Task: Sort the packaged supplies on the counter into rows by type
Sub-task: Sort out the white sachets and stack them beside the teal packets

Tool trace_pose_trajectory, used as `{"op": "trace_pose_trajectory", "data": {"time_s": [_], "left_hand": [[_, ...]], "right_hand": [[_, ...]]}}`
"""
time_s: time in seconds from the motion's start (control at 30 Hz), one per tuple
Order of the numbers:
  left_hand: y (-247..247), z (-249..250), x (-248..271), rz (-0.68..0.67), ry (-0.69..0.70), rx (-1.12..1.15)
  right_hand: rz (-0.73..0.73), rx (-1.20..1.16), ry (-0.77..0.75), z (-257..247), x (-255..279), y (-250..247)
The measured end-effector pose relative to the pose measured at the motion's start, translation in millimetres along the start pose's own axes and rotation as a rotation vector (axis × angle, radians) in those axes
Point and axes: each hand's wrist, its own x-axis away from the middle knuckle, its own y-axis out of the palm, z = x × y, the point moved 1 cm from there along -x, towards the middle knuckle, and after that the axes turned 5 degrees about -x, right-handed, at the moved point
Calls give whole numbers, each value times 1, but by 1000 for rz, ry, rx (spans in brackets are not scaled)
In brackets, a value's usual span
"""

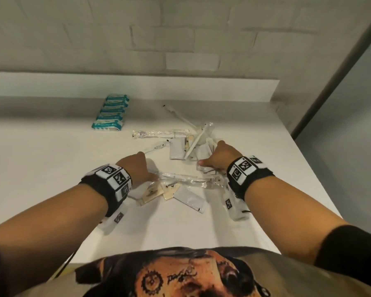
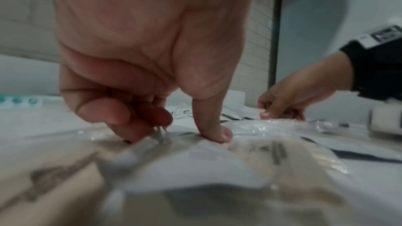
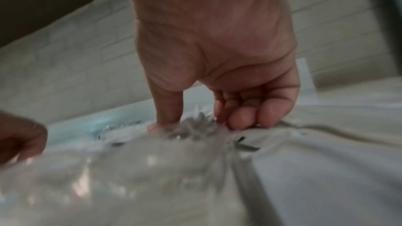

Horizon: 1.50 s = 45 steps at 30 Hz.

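A row of teal packets (image 1: 110,113) lies at the back left of the white counter (image 1: 51,168). Mixed supplies sit in a loose pile (image 1: 193,142): long clear-wrapped sticks, white sachets and beige sachets (image 1: 152,192). A long clear packet (image 1: 189,180) stretches between my hands. My left hand (image 1: 152,175) pinches its left end, thumb pressed down and fingers curled on the wrapper (image 2: 159,136). My right hand (image 1: 204,162) pinches crinkled clear wrapping (image 3: 195,126) between thumb and curled fingers. Whether that is the same packet, I cannot tell.
A raised ledge (image 1: 137,86) and a brick wall (image 1: 180,39) close the back of the counter. The counter's right edge (image 1: 308,168) runs diagonally near my right wrist. A white sachet (image 1: 190,200) lies near the front, and bare counter spreads to the left.
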Motion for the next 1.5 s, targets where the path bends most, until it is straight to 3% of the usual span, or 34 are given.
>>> {"op": "trace_pose_trajectory", "data": {"time_s": [0.2,0.3,0.5,0.7,0.87,1.0,1.1,1.17,1.23,1.33,1.43,1.5], "left_hand": [[3,4,-2,3,-8,13],[3,6,-3,-34,2,91],[1,5,-15,-85,4,-14],[-9,31,-19,-118,177,-142],[-41,65,-34,95,373,-35],[-40,77,-36,-16,394,-163],[-31,74,-31,-24,394,-175],[-33,69,-28,0,383,-172],[-38,68,-29,27,380,-138],[-40,70,-34,20,453,-97],[-33,68,-36,-44,479,-174],[-31,66,-34,-6,462,-119]], "right_hand": [[-73,91,25,-22,-11,3],[10,95,-70,-17,-18,-5],[130,-232,-59,30,-23,-61],[6,-146,44,54,-7,-77],[-76,-80,70,57,2,-70],[-1,-75,99,64,7,-78],[62,-47,120,76,12,-92],[0,-16,127,79,19,-95],[-155,48,113,72,30,-88],[-306,372,71,54,40,-63],[-303,522,4,46,42,-33],[-242,345,-18,44,40,-25]]}}
